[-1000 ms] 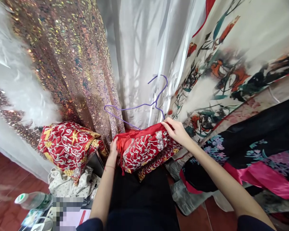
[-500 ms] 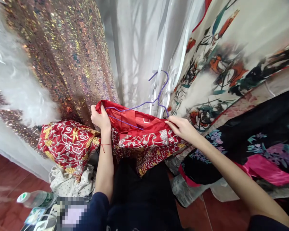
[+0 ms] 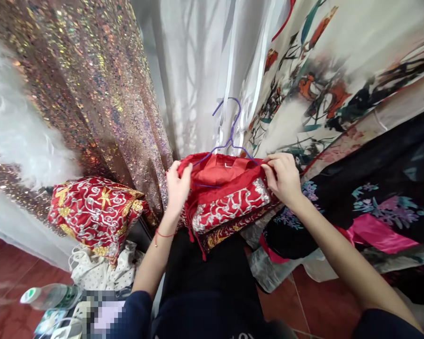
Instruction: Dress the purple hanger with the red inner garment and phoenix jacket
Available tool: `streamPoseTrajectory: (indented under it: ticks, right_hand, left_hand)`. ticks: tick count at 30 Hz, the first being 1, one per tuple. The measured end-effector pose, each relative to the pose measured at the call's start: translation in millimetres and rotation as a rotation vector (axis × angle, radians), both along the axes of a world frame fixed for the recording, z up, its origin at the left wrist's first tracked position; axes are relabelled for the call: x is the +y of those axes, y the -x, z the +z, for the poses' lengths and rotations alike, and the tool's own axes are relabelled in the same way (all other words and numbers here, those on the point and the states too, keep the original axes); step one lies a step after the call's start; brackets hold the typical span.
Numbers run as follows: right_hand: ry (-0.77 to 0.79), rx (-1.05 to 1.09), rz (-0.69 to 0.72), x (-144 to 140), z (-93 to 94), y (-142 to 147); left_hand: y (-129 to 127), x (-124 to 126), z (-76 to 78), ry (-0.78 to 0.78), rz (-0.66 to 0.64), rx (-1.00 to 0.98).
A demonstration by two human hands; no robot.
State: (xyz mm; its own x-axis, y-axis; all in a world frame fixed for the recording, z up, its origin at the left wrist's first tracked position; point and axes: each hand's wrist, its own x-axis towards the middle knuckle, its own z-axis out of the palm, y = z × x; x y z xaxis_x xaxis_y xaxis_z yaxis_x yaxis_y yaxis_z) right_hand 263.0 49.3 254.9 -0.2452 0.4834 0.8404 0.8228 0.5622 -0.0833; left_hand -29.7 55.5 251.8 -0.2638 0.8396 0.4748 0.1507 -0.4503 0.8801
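Red embroidered garment (image 3: 229,200) is held up at the middle of the view, in front of the person's lap, with a purple wire hanger (image 3: 228,141) set inside its open top. The hanger's hook rises above the red cloth against a pale sheer curtain (image 3: 201,70), while its lower wire is seen lying across the plain red lining. The left hand (image 3: 178,188) is clamped on the left edge of the garment, fingers curled round the cloth; a thin red thread is worn at that wrist. The right hand (image 3: 286,179) is closed on the right edge, the cloth pinched between thumb and fingers just beside the hanger's right shoulder. Silver scrollwork is shown on the outer face of the garment, and gold embroidery along its lower fold, which hangs over dark trousers (image 3: 208,282).

To the left, a second red bundle (image 3: 95,212) with gold and silver embroidery is piled on a white dotted cloth (image 3: 99,270), near but apart from the held garment. Behind it a sequined dress (image 3: 92,89) is hung, with white feathery trim (image 3: 17,136) beside it. To the right, a cream fabric printed with orange and teal figures (image 3: 321,80) is draped above a black floral cloth (image 3: 381,197) with a pink band. A plastic bottle (image 3: 45,296) is laid on the red tiled floor (image 3: 318,306) at lower left.
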Motion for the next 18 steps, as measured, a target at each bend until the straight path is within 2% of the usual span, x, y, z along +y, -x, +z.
streamPoseTrajectory:
  ticks: [3, 5, 8, 11, 14, 16, 18]
  right_hand:
    - [-0.094, -0.138, 0.041, -9.6, -8.2, 0.2]
    - [-0.113, -0.327, 0.111, -16.2, -16.9, 7.0]
    - [-0.045, -0.535, 0.201, -22.4, -32.8, 30.3]
    - [0.165, -0.58, 0.235, -23.8, -48.5, 68.7]
    - [0.476, -0.677, 0.207, -22.6, -56.4, 112.9]
    - [0.66, -0.797, 0.215, -19.7, -51.8, 137.6]
    - [0.685, -0.857, 0.261, -13.5, -36.9, 153.4]
  left_hand:
    - [32.0, 16.0, 5.3, 0.101, -0.064, -0.068]
    - [48.2, 23.1, 6.2, 0.145, -0.071, 0.005]
    - [60.7, 25.5, 7.4, 0.127, 0.007, 0.149]
    - [63.8, 22.8, 13.3, 0.046, 0.008, 0.213]
    - [65.0, 20.6, 20.5, -0.045, -0.061, 0.345]
    - [67.3, 20.8, 22.3, -0.026, -0.082, 0.383]
    - [70.6, 22.0, 21.3, 0.02, -0.079, 0.341]
